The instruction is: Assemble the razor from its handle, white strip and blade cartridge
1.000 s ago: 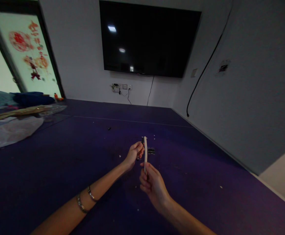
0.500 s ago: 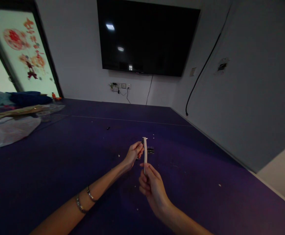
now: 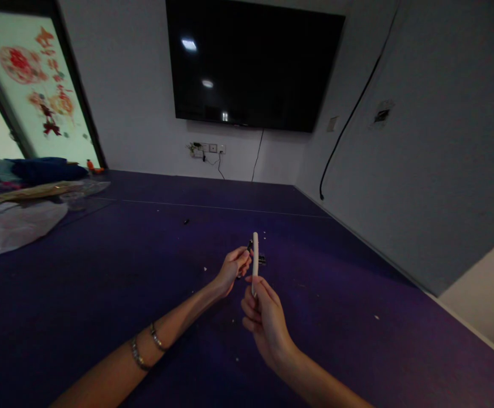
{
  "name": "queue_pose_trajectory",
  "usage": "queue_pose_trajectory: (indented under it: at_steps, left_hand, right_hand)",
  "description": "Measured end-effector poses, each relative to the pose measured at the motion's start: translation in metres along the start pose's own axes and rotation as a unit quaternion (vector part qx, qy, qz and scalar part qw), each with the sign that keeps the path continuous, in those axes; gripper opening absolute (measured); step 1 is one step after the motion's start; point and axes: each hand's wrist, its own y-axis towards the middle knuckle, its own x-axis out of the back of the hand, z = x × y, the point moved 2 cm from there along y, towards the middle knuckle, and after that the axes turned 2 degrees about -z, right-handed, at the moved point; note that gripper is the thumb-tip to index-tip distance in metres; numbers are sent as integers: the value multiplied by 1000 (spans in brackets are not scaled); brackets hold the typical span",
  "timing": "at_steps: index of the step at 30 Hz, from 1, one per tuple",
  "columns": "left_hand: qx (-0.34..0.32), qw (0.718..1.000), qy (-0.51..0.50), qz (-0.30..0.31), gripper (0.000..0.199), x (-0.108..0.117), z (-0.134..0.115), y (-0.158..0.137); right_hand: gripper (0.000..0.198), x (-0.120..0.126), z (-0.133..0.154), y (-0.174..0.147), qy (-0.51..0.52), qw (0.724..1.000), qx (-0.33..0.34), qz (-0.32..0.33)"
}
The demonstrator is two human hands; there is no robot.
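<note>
My right hand (image 3: 266, 314) is closed round the lower end of a slim white stick (image 3: 255, 252), which looks slightly curved and stands nearly upright. In my closed left hand (image 3: 235, 267) is a small dark metallic tool (image 3: 250, 245); most of it is hidden by the fingers, so its kind cannot be made out. The tool's tip sits just left of the stick's upper part. Behind the stick, a small black object (image 3: 262, 259) lies on the purple surface (image 3: 145, 294). Small white bits (image 3: 205, 268) are scattered round both hands.
A small black piece (image 3: 186, 221) lies farther off on the surface. At the left are a crumpled plastic bag (image 3: 21, 226) and folded dark blue cloth (image 3: 47, 169). A black cable (image 3: 353, 113) hangs along the right wall, and a television (image 3: 255, 68) is mounted ahead.
The stick's top has shifted slightly right and up, and more of its upper end shows. A pale fleck seen at its tip earlier is gone. The view has turned a little.
</note>
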Motion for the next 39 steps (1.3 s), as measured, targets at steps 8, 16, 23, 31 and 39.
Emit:
queue_pose_trajectory:
  at_steps: [8, 16, 23, 31, 39]
  left_hand:
    - [-7, 1000, 7, -11, 26, -2, -7, -4]
    - [21, 999, -30, -11, 25, -2, -9, -2]
    - [28, 999, -23, -9, 24, -5, -15, -7]
    - [16, 999, -38, -16, 26, -5, -14, -5]
    - [23, 998, -50, 1, 28, -3, -10, -4]
  right_hand:
    - [26, -4, -1, -5, 3, 999, -35, 22]
    - [27, -3, -6, -2, 19, 999, -40, 7]
    - [27, -8, -2, -1, 19, 999, -18, 23]
    - [28, -5, -5, -6, 6, 999, -39, 11]
    - [28, -2, -2, 1, 10, 1000, -22, 5]
